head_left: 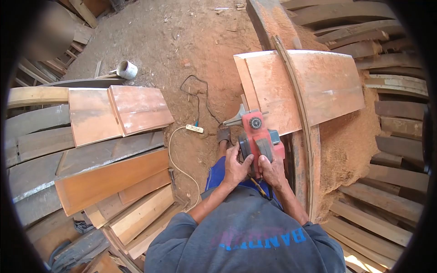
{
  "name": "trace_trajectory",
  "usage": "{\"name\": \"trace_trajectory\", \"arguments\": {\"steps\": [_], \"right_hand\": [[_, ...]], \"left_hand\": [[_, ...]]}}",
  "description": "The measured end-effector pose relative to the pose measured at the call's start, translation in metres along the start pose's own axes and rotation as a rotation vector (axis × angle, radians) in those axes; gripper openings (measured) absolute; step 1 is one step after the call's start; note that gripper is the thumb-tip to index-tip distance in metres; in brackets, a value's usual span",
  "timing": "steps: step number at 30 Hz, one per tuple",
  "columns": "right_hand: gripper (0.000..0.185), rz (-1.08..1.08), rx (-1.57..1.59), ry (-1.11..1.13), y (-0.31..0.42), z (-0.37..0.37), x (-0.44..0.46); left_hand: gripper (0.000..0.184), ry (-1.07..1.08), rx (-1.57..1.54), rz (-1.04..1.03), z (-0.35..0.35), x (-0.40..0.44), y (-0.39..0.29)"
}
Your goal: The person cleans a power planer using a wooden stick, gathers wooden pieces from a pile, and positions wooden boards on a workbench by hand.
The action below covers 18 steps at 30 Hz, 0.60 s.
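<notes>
A red electric hand planer [260, 136] with a round dial on its front end is held close to my waist. My left hand [236, 164] is closed against its left side, thumb toward the body of the tool. The fingers of my right hand [272, 171] curl round the rear part of the planer, partly hidden by it. A grey chute sticks out to the left of the dial. Just beyond the planer, reddish wooden boards [334, 84] lie on a beam [300, 154], under a long narrow wooden strip [293, 82].
A white extension socket [195, 128] with a pale cord and a black cable [205, 93] lies on the dirt floor. Stacked planks [141, 104] stand at the left, with a white bucket [127, 70] beyond them. Sawdust [348, 150] and curved timbers [398, 175] lie at the right.
</notes>
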State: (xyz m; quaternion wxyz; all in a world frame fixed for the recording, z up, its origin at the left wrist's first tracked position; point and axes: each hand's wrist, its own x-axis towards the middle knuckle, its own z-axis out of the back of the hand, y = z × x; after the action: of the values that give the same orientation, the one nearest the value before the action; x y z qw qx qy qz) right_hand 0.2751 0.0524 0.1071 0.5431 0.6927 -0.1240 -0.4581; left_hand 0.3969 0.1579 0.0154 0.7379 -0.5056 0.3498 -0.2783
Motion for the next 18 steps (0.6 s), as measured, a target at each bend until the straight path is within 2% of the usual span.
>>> {"name": "trace_trajectory", "arguments": {"steps": [4, 7, 10, 14, 18], "right_hand": [[0.048, 0.019, 0.058, -0.031, -0.001, 0.001, 0.009], [0.048, 0.033, -0.099, -0.031, -0.004, -0.002, 0.031], [0.050, 0.193, -0.216, -0.069, 0.003, -0.005, 0.057], [0.052, 0.116, -0.211, -0.054, 0.023, -0.008, 0.091], [0.054, 0.128, -0.270, -0.075, 0.038, -0.014, 0.134]], "left_hand": [[0.076, -0.033, 0.083, 0.013, -0.006, 0.010, -0.006], [0.064, -0.064, -0.012, 0.014, -0.007, 0.033, 0.011], [0.062, -0.029, 0.017, 0.003, 0.002, 0.059, 0.005], [0.060, -0.054, -0.087, 0.007, 0.008, 0.097, -0.002], [0.061, -0.076, -0.137, 0.029, 0.020, 0.140, -0.026]]}}
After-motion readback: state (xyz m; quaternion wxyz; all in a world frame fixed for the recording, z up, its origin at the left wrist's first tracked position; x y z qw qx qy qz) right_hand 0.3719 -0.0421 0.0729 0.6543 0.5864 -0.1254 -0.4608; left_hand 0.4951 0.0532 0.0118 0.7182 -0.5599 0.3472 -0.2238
